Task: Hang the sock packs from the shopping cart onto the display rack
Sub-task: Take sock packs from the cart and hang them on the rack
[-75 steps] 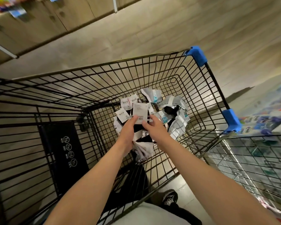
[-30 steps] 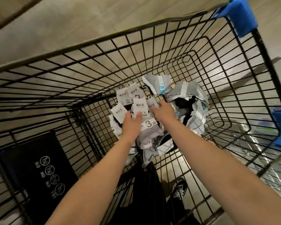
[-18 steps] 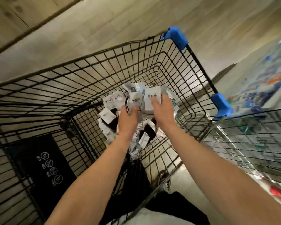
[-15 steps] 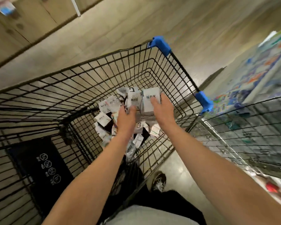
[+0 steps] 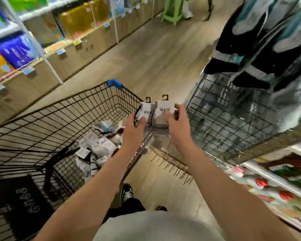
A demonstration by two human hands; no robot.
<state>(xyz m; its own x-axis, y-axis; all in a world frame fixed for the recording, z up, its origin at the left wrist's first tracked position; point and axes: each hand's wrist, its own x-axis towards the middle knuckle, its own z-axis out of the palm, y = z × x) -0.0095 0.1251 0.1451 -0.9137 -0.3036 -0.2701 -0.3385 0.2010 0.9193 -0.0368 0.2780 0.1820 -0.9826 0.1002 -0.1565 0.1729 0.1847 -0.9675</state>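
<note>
Mid-carry, I've my left hand [image 5: 135, 130] and right hand [image 5: 177, 126] fingers clamped on white-carded sock packs [image 5: 163, 113]; next, hooking onto the black wire display rack [image 5: 233, 119] at two o'clock.

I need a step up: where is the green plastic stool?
Head view, top centre: the green plastic stool stands on the floor far down the aisle, beyond the black wire shopping cart.
</note>
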